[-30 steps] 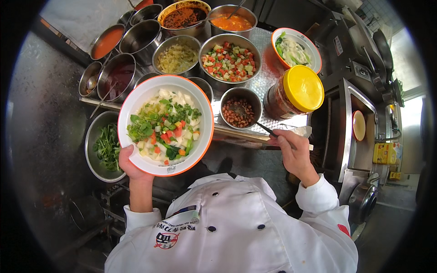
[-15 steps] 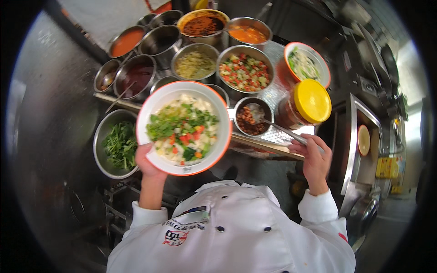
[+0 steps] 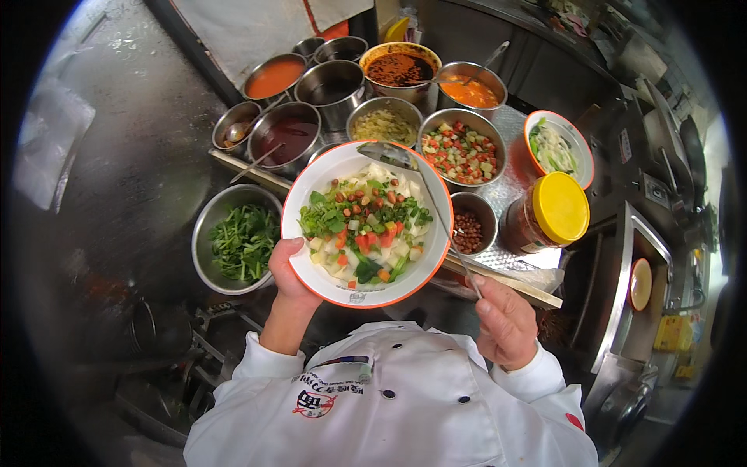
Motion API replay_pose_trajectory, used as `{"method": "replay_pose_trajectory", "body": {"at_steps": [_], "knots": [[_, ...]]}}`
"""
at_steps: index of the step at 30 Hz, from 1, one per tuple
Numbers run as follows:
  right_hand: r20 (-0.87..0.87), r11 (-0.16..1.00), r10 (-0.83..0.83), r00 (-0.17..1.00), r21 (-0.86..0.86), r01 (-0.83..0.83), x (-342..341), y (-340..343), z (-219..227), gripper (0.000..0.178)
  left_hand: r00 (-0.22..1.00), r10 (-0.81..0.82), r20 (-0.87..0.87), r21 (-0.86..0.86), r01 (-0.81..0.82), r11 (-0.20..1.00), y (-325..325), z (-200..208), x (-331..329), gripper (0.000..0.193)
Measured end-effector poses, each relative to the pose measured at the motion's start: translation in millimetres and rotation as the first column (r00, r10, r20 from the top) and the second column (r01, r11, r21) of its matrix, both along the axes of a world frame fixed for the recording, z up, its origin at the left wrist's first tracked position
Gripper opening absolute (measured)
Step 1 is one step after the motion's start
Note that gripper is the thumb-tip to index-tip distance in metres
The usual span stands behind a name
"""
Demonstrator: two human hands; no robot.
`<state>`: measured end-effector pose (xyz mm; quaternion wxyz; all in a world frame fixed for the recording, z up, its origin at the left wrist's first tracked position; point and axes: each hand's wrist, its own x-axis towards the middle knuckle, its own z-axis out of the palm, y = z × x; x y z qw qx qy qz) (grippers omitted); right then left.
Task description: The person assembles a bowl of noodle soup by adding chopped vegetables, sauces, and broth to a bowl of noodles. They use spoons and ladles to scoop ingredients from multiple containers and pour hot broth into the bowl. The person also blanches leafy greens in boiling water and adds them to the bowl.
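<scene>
My left hand (image 3: 289, 282) grips the left side of a white bowl (image 3: 293, 222) with an orange rim, thumb on the edge. Inside are pale noodles topped with chopped greens, diced red and orange vegetables and a scatter of peanuts (image 3: 372, 198). My right hand (image 3: 507, 323) pinches the handle end of a long metal spoon (image 3: 442, 204). The spoon's head lies tipped over the bowl's far rim, and what is in it cannot be seen. Just right of the bowl, a small metal pot holds more peanuts (image 3: 467, 232).
Behind the bowl stand metal pots of sauces, pickled greens (image 3: 383, 127) and diced vegetables (image 3: 461, 150). A jar with a yellow lid (image 3: 562, 208) and another noodle bowl (image 3: 585, 156) are at right. Leafy greens (image 3: 243, 241) fill a metal bowl at left.
The spoon has come out of the peanut pot and over the bowl, and peanuts now lie on the noodles. My right hand has moved nearer my body.
</scene>
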<state>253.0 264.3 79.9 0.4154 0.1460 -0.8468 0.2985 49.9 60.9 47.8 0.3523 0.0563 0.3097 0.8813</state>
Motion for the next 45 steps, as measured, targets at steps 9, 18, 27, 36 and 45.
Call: {"method": "replay_pose_trajectory", "body": {"at_steps": [9,18,27,36,45], "knots": [[0.091,0.916,-0.264,0.960,-0.287,0.279,-60,3,-6,0.026,0.965,0.250,-0.081,-0.064,-0.255,0.965,-40,22,-37,0.072],[0.528,0.739,-0.494,0.691,-0.164,0.654,-204,47,0,0.029,0.863,0.492,-0.117,-0.022,-0.497,0.867,-119,34,-177,0.068],[0.763,0.615,0.304,0.571,-0.615,0.494,-452,74,45,0.027,0.853,0.507,-0.122,-0.022,-0.513,0.858,-137,-12,-307,0.066],[0.699,0.622,0.414,0.583,-0.685,0.379,-571,38,10,0.023,0.903,0.425,0.053,-0.002,-0.426,0.905,-142,-20,-315,0.063],[0.567,0.849,0.096,0.818,0.383,-0.365,-530,5,31,0.017,0.909,0.415,0.053,-0.030,-0.413,0.910,-142,-22,-316,0.060]]}}
